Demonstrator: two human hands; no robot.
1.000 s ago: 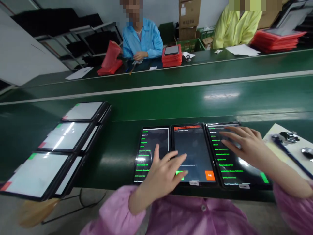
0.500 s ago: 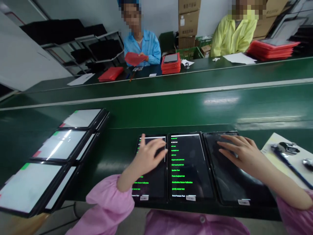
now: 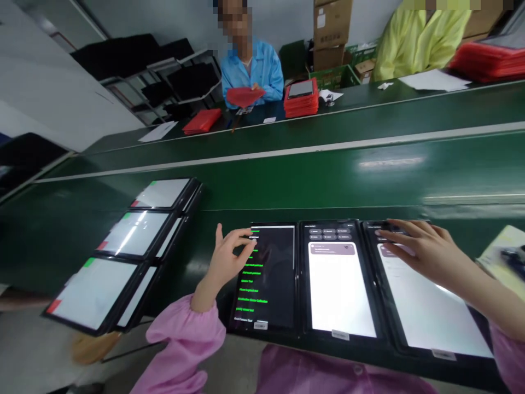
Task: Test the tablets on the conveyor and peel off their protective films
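Three black tablets lie side by side at the bench's near edge. The left tablet (image 3: 274,279) shows green lines of text on a dark screen. On the middle tablet (image 3: 340,290) a white screen is lit, with dark buttons at the top. A mostly white screen shows on the right tablet (image 3: 435,312), partly hidden by my hand. My left hand (image 3: 229,254), fingers bent and apart, is at the upper left edge of the left tablet; I cannot tell if it touches. Over the top of the right tablet, my right hand (image 3: 426,246) has its fingers stretched out, holding nothing.
Several tablets with white screens (image 3: 139,232) lie stacked at left. A notepad (image 3: 506,251) with dark items is at right. Across the green bench (image 3: 279,180) stand red stacks (image 3: 301,104); a person in blue (image 3: 252,68) holds a red sleeve (image 3: 245,97), another wears yellow (image 3: 422,41).
The middle tablet went from green text to a white screen with buttons, and the right one from dark to white. My left hand moved left off the left tablet's screen. The view shifted.
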